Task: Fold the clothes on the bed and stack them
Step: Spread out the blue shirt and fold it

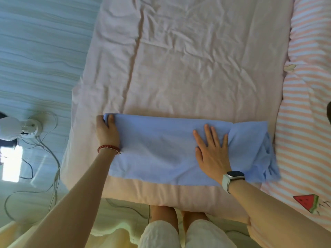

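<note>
cloth first: we count one blue garment (161, 151), folded into a long band and lying flat across the near edge of the bed (197, 59). we count two hands on it. our left hand (106, 132) is at the band's left end, near the bed's left edge, with fingers and thumb curled round that end so it is grasping the fabric. our right hand (212, 152) lies flat on the right part of the band, fingers straight and spread, pressing it down and gripping nothing. we wear one red bead bracelet (109, 148) on the left wrist and one watch (232, 177) on the right.

the band's right end is bunched into layered folds, and we cannot tell what kind of garment it is. our left fingertips are tucked under the fabric and hidden.

the bed has a wrinkled pale pink sheet. along its right edge lies one striped pink-and-white quilt (308, 122), cut off by the frame, with a watermelon slice print (307, 203) near the near right corner. left of the bed, on a pale striped floor (35, 59), stands one white fan (16, 129) with trailing cables (52, 158).
</note>
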Available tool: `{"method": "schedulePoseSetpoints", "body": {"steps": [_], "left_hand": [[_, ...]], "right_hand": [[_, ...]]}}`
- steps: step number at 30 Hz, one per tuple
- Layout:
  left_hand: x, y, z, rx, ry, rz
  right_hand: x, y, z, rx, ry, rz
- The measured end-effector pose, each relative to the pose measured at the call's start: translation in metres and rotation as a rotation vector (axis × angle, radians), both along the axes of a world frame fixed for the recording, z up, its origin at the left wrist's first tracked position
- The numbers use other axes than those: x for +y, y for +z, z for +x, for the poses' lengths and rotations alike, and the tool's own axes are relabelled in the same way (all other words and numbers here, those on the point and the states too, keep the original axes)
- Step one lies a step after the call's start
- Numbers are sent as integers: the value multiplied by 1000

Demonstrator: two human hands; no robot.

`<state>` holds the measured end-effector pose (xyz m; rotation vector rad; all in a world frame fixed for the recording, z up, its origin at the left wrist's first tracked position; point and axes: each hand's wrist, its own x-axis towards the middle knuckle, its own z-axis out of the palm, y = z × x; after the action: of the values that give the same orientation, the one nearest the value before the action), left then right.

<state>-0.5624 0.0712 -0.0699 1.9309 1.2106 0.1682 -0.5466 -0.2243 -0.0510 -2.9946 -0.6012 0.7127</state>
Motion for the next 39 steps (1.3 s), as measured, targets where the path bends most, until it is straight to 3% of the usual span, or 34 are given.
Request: {"method": "schedulePoseSetpoints", "body": {"steps": [5, 8, 10, 14, 19, 24, 35, 39], "left_hand": [[39, -5, 20, 129, 73, 41], [27, -4, 29, 338, -51, 214], [3, -2, 29, 362, -210, 346], [-71, 4, 23, 217, -697, 429], [-145, 6, 20, 155, -1128, 547], [-161, -6, 24, 322, -1179, 462], [-172, -16, 36, 529, -1161, 452], [-182, -10, 40, 586, -1112, 435]], "right_hand": [[3, -2, 21, 5, -63, 43], [-1, -3, 38, -36, -208, 138], [-11, 1, 50, -99, -312, 218], [-50, 12, 68, -230, -645, 248], [-96, 12, 88, -1, -1042, 345], [-98, 1, 96, 196, -1111, 560], [-123, -5, 101, 6, -1107, 719], [-139, -5, 71, 48, -1114, 718]]}}
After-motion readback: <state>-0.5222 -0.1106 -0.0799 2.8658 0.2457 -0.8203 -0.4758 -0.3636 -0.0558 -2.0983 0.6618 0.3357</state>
